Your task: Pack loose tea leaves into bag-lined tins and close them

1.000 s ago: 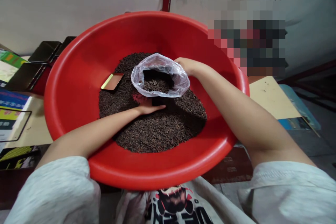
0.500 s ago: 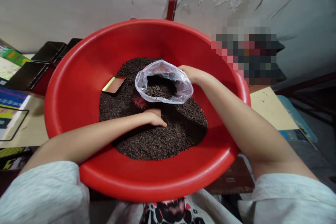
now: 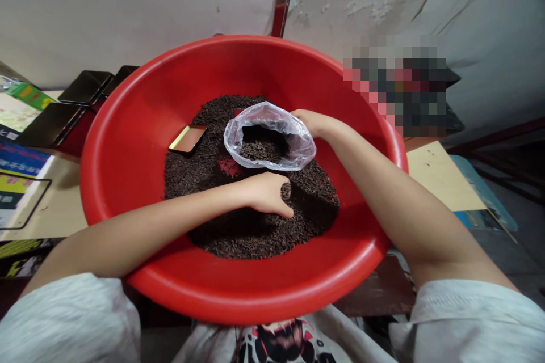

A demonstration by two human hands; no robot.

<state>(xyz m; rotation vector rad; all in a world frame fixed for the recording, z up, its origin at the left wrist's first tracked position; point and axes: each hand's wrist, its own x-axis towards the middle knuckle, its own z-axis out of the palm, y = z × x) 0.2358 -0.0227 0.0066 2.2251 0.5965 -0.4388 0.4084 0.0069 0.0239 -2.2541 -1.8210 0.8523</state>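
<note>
1 grey wall [image 3: 149, 5], plaster peeling, pale tabletop [image 3: 443, 176]

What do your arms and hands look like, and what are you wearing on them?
Loose, pale grey sleeves, the left one and the right one, end near my elbows. My left hand and right hand are bare: no gloves, watch or bracelet shows.

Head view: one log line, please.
left hand: open, over dark bits | right hand: at plastic bag, fingers hidden | bag: mouth open
</note>
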